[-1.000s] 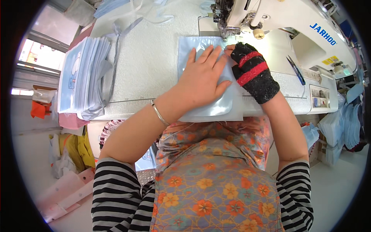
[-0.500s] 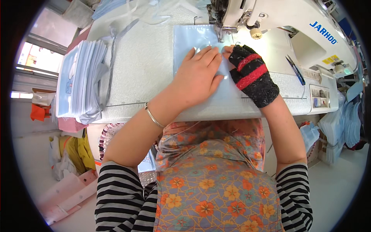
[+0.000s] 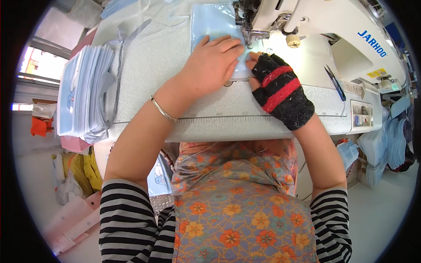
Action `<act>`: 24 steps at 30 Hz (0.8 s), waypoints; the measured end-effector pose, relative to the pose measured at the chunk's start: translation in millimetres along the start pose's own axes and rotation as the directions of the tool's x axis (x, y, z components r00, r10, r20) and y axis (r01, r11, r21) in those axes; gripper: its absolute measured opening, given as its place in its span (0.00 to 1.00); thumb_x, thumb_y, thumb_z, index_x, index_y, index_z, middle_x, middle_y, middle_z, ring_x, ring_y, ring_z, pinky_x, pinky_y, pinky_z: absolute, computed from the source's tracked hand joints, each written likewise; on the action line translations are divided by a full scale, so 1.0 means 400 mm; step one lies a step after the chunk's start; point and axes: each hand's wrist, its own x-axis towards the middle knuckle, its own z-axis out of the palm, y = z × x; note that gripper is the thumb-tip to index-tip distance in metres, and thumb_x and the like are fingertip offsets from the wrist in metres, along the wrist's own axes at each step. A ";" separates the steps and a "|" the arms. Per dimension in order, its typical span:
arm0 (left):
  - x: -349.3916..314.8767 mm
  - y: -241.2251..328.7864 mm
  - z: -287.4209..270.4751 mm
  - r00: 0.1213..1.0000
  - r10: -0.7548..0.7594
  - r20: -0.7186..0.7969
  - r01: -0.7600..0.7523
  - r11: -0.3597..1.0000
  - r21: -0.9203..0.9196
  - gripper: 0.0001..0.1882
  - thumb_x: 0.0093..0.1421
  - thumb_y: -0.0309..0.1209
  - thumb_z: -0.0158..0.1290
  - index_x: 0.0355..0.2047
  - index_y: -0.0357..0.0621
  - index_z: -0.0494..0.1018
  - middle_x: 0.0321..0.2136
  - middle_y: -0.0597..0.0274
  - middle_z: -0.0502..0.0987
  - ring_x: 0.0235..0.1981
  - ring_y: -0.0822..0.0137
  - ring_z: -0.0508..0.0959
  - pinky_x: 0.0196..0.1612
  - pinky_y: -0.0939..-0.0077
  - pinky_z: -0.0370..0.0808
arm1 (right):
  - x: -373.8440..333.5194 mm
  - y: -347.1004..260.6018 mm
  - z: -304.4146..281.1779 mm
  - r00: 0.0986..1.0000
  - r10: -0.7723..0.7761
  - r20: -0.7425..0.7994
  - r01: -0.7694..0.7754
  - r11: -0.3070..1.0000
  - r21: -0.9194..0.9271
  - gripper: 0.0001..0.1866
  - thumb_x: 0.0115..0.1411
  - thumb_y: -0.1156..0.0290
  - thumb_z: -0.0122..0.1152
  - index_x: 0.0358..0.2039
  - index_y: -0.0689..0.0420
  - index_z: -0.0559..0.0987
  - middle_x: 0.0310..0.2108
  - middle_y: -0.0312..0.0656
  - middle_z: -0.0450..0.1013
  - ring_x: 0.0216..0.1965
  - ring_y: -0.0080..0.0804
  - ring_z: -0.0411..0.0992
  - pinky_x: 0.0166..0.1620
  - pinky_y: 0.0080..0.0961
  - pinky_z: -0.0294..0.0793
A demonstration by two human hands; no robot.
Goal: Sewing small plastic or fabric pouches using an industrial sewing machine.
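Observation:
A glossy light-blue rectangular sheet lies on the sewing machine's table, its right edge beside the presser foot. My left hand rests flat on the sheet with fingers stretched forward, pressing it from above; a bangle circles that wrist. My right hand wears a black fingerless glove with red stripes. Its bare fingertips touch the sheet's right edge just in front of the foot, with the thumb apart from the other fingers. The sheet's middle is covered by my left hand.
The white sewing machine arches over the right side. Dark snips lie on the table near a small parts tray. At left stands a thick stack of blue printed pieces, with a grey strip beside it. More blue pieces hang at right.
The blue sheet has slid away from me past the presser foot, and its near edge now shows. My left hand moved forward and left with it; my right hand shifted slightly left.

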 end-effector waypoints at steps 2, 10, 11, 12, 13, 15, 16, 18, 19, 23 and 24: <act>0.001 -0.003 -0.008 0.999 0.016 0.029 -0.016 1.000 0.009 0.19 0.59 0.29 0.54 0.52 0.45 0.74 0.54 0.61 0.74 0.57 0.58 0.73 0.56 0.46 0.69 | 0.002 -0.003 -0.005 1.000 0.016 0.011 -0.016 1.000 -0.003 0.20 0.56 0.74 0.60 0.50 0.63 0.76 0.51 0.53 0.73 0.54 0.53 0.70 0.59 0.44 0.69; -0.017 0.031 -0.033 0.999 -0.018 0.050 0.015 0.997 0.070 0.21 0.59 0.28 0.53 0.54 0.44 0.73 0.56 0.59 0.74 0.56 0.54 0.75 0.55 0.59 0.73 | 0.004 -0.004 -0.003 1.000 0.021 0.024 -0.020 0.998 -0.052 0.22 0.56 0.71 0.61 0.52 0.63 0.75 0.55 0.53 0.70 0.56 0.53 0.68 0.61 0.44 0.67; -0.019 0.040 -0.032 0.999 -0.037 0.018 0.036 0.996 0.087 0.21 0.59 0.28 0.54 0.55 0.45 0.73 0.56 0.60 0.75 0.55 0.54 0.76 0.55 0.61 0.74 | 0.003 -0.003 -0.003 0.999 0.033 0.031 -0.031 0.997 -0.065 0.22 0.57 0.71 0.61 0.52 0.63 0.75 0.55 0.53 0.70 0.56 0.53 0.68 0.61 0.43 0.68; -0.022 0.050 -0.031 0.999 -0.039 0.020 0.037 0.995 0.088 0.21 0.59 0.28 0.54 0.55 0.45 0.73 0.56 0.60 0.75 0.55 0.54 0.76 0.55 0.61 0.74 | 0.002 -0.001 -0.003 1.000 0.019 0.023 -0.018 0.998 -0.063 0.22 0.57 0.71 0.61 0.52 0.63 0.75 0.55 0.53 0.70 0.56 0.53 0.68 0.61 0.43 0.68; -0.024 0.062 -0.030 0.998 -0.059 0.023 0.057 0.996 0.076 0.21 0.58 0.29 0.54 0.53 0.41 0.73 0.55 0.57 0.74 0.54 0.52 0.76 0.54 0.57 0.74 | 0.002 0.001 -0.003 0.999 0.040 0.018 -0.039 0.998 -0.041 0.21 0.57 0.72 0.60 0.51 0.63 0.76 0.55 0.52 0.70 0.56 0.53 0.69 0.60 0.43 0.68; -0.030 0.095 -0.025 0.997 -0.077 0.025 0.075 0.995 0.064 0.21 0.57 0.30 0.54 0.52 0.38 0.73 0.55 0.54 0.74 0.54 0.50 0.77 0.53 0.54 0.74 | 0.000 0.008 -0.006 0.998 0.061 0.012 -0.061 0.998 -0.020 0.20 0.57 0.73 0.60 0.51 0.62 0.76 0.55 0.51 0.71 0.55 0.53 0.69 0.60 0.42 0.69; -0.033 0.117 -0.022 0.995 -0.094 0.037 0.089 0.991 0.101 0.21 0.57 0.30 0.53 0.51 0.34 0.73 0.55 0.50 0.73 0.54 0.49 0.76 0.54 0.55 0.74 | 0.001 0.013 -0.007 0.997 0.076 -0.006 -0.076 0.997 -0.005 0.19 0.57 0.74 0.59 0.50 0.61 0.77 0.54 0.51 0.72 0.54 0.52 0.70 0.59 0.42 0.70; -0.039 0.158 -0.016 0.993 -0.107 0.049 0.099 0.985 0.142 0.21 0.57 0.29 0.52 0.50 0.31 0.72 0.55 0.46 0.73 0.54 0.47 0.75 0.54 0.56 0.75 | 0.001 0.019 -0.005 0.995 0.094 -0.028 -0.094 0.996 0.011 0.17 0.57 0.76 0.58 0.49 0.60 0.77 0.53 0.50 0.72 0.54 0.51 0.71 0.58 0.41 0.70; -0.040 0.176 -0.013 0.993 -0.112 0.045 0.102 0.980 0.171 0.21 0.57 0.29 0.52 0.49 0.29 0.73 0.54 0.44 0.73 0.55 0.47 0.75 0.54 0.58 0.75 | 0.002 0.022 -0.002 0.998 0.053 -0.025 -0.052 0.999 0.014 0.16 0.57 0.77 0.57 0.48 0.60 0.77 0.52 0.50 0.73 0.53 0.50 0.71 0.57 0.41 0.71; -0.040 0.195 -0.011 0.992 -0.122 -0.028 0.125 0.982 0.142 0.19 0.55 0.27 0.51 0.45 0.27 0.73 0.48 0.44 0.74 0.54 0.49 0.75 0.52 0.61 0.76 | 0.000 0.030 0.005 0.999 0.035 -0.012 -0.035 0.999 0.014 0.15 0.57 0.80 0.55 0.46 0.60 0.78 0.50 0.49 0.75 0.50 0.50 0.73 0.54 0.40 0.74; -0.040 0.192 -0.011 0.992 -0.116 -0.046 0.121 0.983 0.139 0.19 0.55 0.27 0.51 0.45 0.27 0.73 0.48 0.44 0.74 0.54 0.49 0.75 0.52 0.61 0.76 | -0.002 0.029 0.006 1.000 0.014 -0.027 -0.013 1.000 0.014 0.15 0.57 0.80 0.55 0.46 0.60 0.78 0.50 0.49 0.75 0.50 0.50 0.73 0.54 0.40 0.74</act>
